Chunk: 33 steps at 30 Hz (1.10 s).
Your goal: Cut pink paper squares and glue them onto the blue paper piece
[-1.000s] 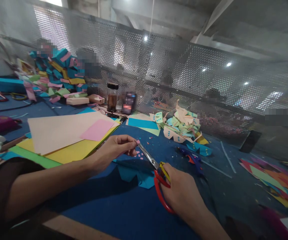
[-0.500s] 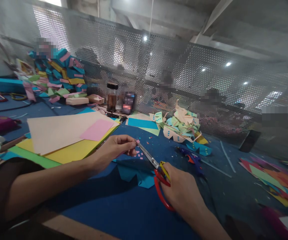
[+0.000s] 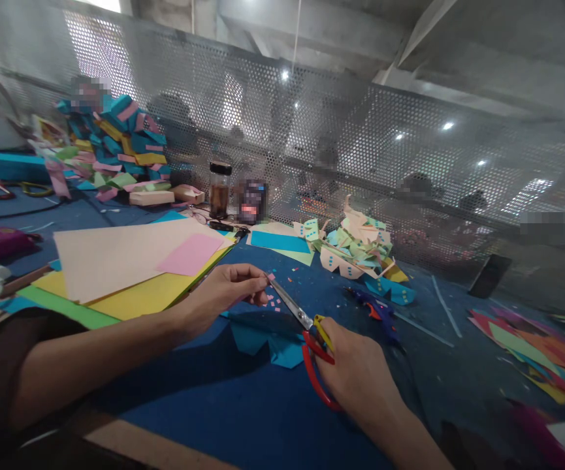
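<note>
Right grip (image 3: pixel 355 365) is closed around the handles of the steel scissors with red-and-yellow loops (image 3: pixel 304 318). Blades look together, angled away from me and left, tips just at my left fingertips.

Left grip (image 3: pixel 236 287): thumb and forefinger pinched together at the blade tips; what's between them is too small to tell. One tiny pink paper chip shows right there, held or lying behind, can't tell. More tiny pink paper chips (image 3: pixel 273 301) lie on the blue-topped table (image 3: pixel 223 411), just below those fingertips.

Bright blue paper piece with a notched edge (image 3: pixel 282 349) lies between me and the blades, just left of the red loop.

Room: stack of large peach, yellow and green paper sheets (image 3: pixel 115 261) bounds the left, near that forearm. Dark blue glue gun with red trigger (image 3: pixel 375 310) sits near the right grip, far side. Heap of folded pale-green and peach paper shapes (image 3: pixel 358 238) is further out, by the grey perforated metal panel (image 3: pixel 351 143). Toward me, blue tabletop runs from the notched paper to a tan strip (image 3: pixel 140 440).
</note>
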Each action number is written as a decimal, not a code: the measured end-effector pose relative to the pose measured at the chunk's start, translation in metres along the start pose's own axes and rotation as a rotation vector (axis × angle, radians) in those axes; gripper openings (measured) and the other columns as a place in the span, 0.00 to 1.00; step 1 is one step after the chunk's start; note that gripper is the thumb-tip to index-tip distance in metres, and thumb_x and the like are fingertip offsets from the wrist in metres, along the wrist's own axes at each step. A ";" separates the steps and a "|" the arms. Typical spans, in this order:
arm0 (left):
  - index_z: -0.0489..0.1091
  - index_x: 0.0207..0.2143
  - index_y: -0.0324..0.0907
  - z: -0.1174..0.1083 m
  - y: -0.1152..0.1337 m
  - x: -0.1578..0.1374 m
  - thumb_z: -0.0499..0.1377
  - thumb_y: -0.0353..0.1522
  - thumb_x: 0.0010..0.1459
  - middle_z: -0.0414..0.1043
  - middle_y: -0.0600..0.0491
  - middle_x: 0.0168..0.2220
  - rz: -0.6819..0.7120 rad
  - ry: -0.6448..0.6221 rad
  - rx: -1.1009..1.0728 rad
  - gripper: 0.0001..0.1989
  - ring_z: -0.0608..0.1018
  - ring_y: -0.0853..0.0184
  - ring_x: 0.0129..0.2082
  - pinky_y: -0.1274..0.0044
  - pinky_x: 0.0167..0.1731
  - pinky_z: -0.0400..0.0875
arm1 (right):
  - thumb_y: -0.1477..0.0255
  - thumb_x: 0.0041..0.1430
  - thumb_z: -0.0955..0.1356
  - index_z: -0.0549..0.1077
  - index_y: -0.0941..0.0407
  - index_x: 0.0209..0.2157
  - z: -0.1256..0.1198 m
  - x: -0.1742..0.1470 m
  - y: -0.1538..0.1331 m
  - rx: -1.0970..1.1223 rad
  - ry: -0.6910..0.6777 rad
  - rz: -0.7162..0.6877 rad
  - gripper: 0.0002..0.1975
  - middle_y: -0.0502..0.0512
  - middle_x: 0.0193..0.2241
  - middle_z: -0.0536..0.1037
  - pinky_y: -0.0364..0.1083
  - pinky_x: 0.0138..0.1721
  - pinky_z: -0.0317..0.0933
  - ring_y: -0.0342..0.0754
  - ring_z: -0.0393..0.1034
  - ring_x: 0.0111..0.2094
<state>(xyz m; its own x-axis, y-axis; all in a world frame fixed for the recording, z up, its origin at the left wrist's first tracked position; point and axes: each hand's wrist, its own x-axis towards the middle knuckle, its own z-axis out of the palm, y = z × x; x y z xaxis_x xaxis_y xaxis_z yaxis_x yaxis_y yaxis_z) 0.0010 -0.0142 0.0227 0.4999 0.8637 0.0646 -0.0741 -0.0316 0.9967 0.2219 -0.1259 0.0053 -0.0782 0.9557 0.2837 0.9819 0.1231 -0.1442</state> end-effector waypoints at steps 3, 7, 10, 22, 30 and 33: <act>0.74 0.32 0.41 0.000 0.000 0.000 0.64 0.39 0.54 0.75 0.55 0.26 -0.007 -0.006 -0.021 0.10 0.74 0.70 0.28 0.76 0.35 0.66 | 0.64 0.62 0.61 0.69 0.53 0.32 0.000 0.000 0.000 0.000 -0.011 0.003 0.10 0.48 0.20 0.73 0.43 0.23 0.42 0.49 0.71 0.23; 0.74 0.32 0.41 0.001 0.000 0.000 0.64 0.38 0.55 0.75 0.55 0.26 -0.004 -0.005 -0.029 0.09 0.74 0.70 0.28 0.76 0.35 0.66 | 0.64 0.62 0.61 0.69 0.54 0.32 -0.001 0.000 -0.001 -0.001 -0.018 0.014 0.10 0.49 0.21 0.73 0.43 0.23 0.42 0.49 0.71 0.23; 0.74 0.32 0.41 0.001 0.001 0.000 0.64 0.38 0.55 0.75 0.55 0.26 -0.012 -0.005 -0.020 0.09 0.74 0.70 0.28 0.76 0.35 0.66 | 0.65 0.62 0.61 0.69 0.53 0.32 -0.002 0.000 -0.002 -0.012 -0.024 0.016 0.09 0.49 0.21 0.74 0.44 0.23 0.42 0.49 0.71 0.23; 0.73 0.30 0.42 -0.002 0.002 -0.001 0.63 0.41 0.56 0.76 0.55 0.28 0.001 0.001 0.062 0.11 0.74 0.69 0.30 0.77 0.36 0.67 | 0.67 0.62 0.63 0.69 0.53 0.33 -0.003 0.002 -0.001 -0.058 -0.078 0.111 0.07 0.50 0.22 0.77 0.44 0.23 0.40 0.50 0.73 0.24; 0.73 0.30 0.42 -0.001 0.003 -0.001 0.63 0.40 0.56 0.76 0.55 0.27 0.001 0.010 0.049 0.11 0.73 0.70 0.29 0.77 0.36 0.67 | 0.66 0.62 0.62 0.69 0.53 0.31 0.000 0.001 0.000 -0.020 -0.047 0.098 0.08 0.51 0.21 0.77 0.44 0.23 0.42 0.52 0.73 0.23; 0.73 0.30 0.41 -0.001 0.003 -0.001 0.64 0.40 0.56 0.75 0.55 0.27 -0.002 0.016 0.036 0.11 0.73 0.70 0.29 0.77 0.35 0.67 | 0.63 0.63 0.62 0.68 0.53 0.32 -0.002 0.002 -0.001 0.032 -0.006 0.094 0.10 0.51 0.24 0.78 0.43 0.24 0.47 0.53 0.74 0.25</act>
<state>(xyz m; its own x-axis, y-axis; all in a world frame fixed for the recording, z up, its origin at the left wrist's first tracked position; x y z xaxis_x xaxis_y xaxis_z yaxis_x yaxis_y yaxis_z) -0.0005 -0.0149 0.0251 0.4857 0.8719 0.0626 -0.0418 -0.0483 0.9980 0.2208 -0.1247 0.0082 0.0132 0.9651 0.2614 0.9789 0.0408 -0.2003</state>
